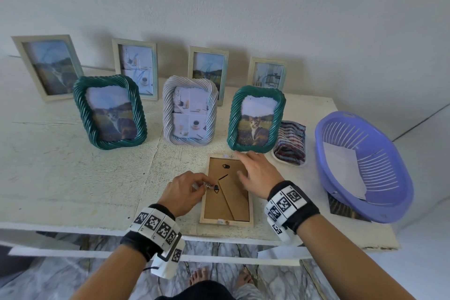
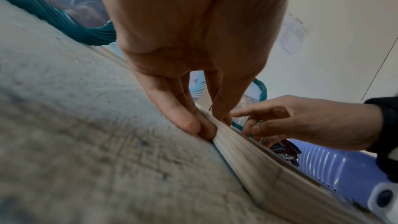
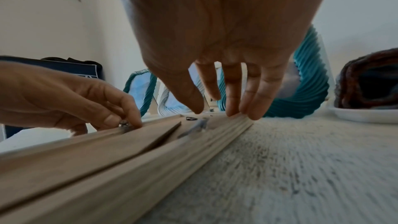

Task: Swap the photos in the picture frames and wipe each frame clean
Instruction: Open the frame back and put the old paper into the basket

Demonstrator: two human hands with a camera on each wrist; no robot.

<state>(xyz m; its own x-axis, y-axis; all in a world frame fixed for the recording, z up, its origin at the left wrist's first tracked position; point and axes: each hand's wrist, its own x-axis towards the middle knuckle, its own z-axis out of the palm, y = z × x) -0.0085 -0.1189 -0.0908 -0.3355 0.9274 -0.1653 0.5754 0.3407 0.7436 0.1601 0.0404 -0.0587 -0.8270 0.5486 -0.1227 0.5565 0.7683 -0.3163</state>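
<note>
A pale wooden frame point(image 1: 227, 221) lies face down near the table's front edge, its brown backing board point(image 1: 219, 204) and folded stand leg facing up. My left hand point(image 1: 194, 187) is at the frame's left rail and pinches a small metal clip point(image 1: 208, 185) there; in the right wrist view the clip point(image 3: 124, 123) sits between thumb and forefinger. My right hand point(image 1: 255, 170) lies open with spread fingers point(image 3: 254, 101) touching the frame's right rail point(image 3: 215, 135) near the top. Two black turn clips point(image 1: 226, 166) sit on the backing.
Two green twisted frames with cat photos point(image 1: 109, 112) point(image 1: 255, 118) and a white twisted one point(image 1: 190, 111) stand behind, with several pale frames along the wall. A striped cloth point(image 1: 291, 143) on a white tray and a purple basket point(image 1: 362, 165) holding paper are at right.
</note>
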